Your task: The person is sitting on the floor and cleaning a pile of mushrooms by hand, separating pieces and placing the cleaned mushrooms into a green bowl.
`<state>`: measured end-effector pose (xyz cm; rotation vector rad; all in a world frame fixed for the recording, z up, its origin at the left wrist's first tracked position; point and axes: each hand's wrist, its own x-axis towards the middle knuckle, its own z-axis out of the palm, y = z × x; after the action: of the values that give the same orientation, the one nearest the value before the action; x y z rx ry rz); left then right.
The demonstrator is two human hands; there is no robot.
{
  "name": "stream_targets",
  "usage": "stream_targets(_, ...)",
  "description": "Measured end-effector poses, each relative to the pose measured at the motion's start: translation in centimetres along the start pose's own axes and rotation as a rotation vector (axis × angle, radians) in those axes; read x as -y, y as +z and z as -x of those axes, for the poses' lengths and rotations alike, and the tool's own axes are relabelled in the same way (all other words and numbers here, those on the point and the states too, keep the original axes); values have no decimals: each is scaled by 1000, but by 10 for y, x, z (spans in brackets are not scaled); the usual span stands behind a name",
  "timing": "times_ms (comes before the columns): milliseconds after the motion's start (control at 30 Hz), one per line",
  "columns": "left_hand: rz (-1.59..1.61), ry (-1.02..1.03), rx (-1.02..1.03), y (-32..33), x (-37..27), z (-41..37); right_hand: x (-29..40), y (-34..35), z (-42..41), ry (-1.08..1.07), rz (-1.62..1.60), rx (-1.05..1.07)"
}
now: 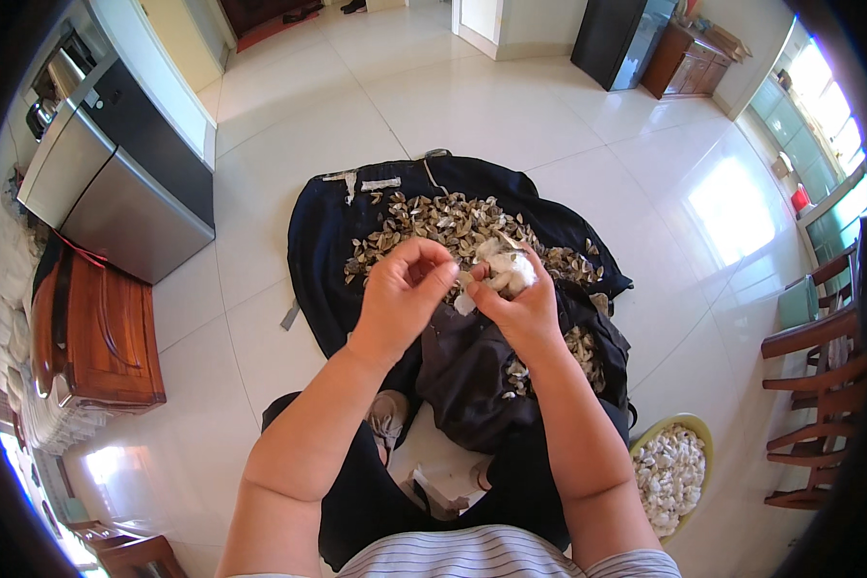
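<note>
My right hand (524, 307) is closed around a tuft of white cotton fibre (507, 269), with a piece of brown husk showing at its top. A small pale husk piece (464, 280) and a white wisp show by my right thumb. My left hand (410, 283) is just to the left, thumb and forefinger pinched together; what lies between those fingertips is too small to tell. Beneath and beyond both hands, brown dried cotton bolls or husks (433, 217) are heaped on a dark cloth (325, 267). Nearer me, a dark fabric bag (469, 383) holds more pale bolls (584, 354).
A green-yellow basin (706, 441) of white cotton tufts (666, 477) stands on the floor by my right side. Wooden chairs (813, 383) line the right. A wooden cabinet (115, 332) and a grey refrigerator (137, 209) stand left. Pale floor tiles (289, 137) surround the cloth.
</note>
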<state>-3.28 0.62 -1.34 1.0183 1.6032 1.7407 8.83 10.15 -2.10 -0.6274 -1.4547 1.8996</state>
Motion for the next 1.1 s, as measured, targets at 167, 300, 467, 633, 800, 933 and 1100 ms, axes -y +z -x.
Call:
stream_targets(167, 97, -90, -150, -20, 3, -17, 3, -2, 1, 2, -5, -38)
stream_targets(300, -277, -132, -160, -47, 26, -38, 4, -6, -1, 24, -19, -57)
stream_targets(467, -777, 222, -201, -50, 50, -38, 0, -8, 0, 16, 42, -49)
stream_targets(633, -674, 356, -99, -24, 18, -33, -11, -9, 2, -7, 172, -64)
stream_targets(800, -319, 169, 113, 10, -19, -4, -6, -3, 5, -140, 498, -55)
stream_targets(933, -406, 231, 95, 11, -17, 2, -10, -1, 7, -171, 580, 29)
stream_targets(1100, -303, 129, 50, 6, -12, 2, -8, -9, 7, -6, 358, 136)
